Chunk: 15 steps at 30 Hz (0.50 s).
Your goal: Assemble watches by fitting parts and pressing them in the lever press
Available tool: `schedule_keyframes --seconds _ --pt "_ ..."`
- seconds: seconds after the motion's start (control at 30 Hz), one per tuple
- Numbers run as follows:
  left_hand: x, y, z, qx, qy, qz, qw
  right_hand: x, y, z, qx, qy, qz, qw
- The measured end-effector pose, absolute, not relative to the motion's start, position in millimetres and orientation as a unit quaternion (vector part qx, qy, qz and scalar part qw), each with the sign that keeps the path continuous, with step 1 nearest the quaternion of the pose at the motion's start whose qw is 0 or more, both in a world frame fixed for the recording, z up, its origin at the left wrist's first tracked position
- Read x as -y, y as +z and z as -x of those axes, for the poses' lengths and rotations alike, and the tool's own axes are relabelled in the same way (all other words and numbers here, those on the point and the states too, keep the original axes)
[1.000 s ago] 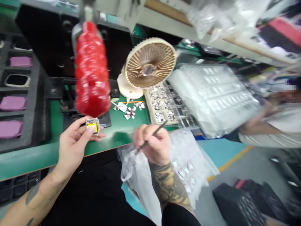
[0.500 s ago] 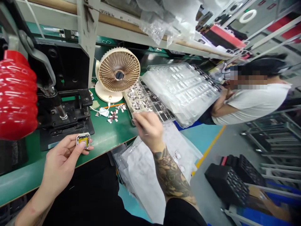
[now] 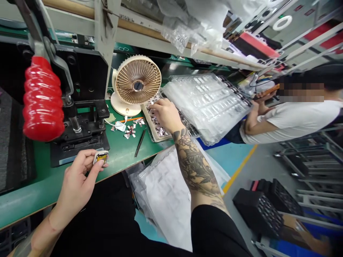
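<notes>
Square metal part w/ yellow centre (image 3: 101,157) is pinched btwn thumb & fingers of L hand (image 3: 77,178), just above green surface (image 3: 120,159), near black hand press (image 3: 80,142). R hand (image 3: 166,115) has fingertips (image 3: 154,107) down in cream tray (image 3: 147,121) of foil bits; can't tell if it's gripping one. Black pick (image 3: 140,142) lies on surface, out of both hands. Step looks like picking a bit from tray; next move calls for a fine pinch, then bringing it to the part.
</notes>
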<state>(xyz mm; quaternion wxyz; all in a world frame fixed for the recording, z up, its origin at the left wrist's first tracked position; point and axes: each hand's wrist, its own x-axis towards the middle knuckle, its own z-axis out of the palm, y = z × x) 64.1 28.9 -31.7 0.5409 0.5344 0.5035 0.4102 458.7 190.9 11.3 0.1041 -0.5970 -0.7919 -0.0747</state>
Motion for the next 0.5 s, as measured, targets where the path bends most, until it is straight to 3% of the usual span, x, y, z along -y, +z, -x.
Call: schedule_keyframes --seconds 0.37,0.5 --pt "-29 -28 -61 -0.498 0.388 -0.602 0.489 -185 -1 -471 0.767 -0.092 0.604 0.197" --pt "-31 -27 -61 -0.5 0.393 -0.627 0.45 -178 0 -469 0.76 -0.13 0.617 0.154"
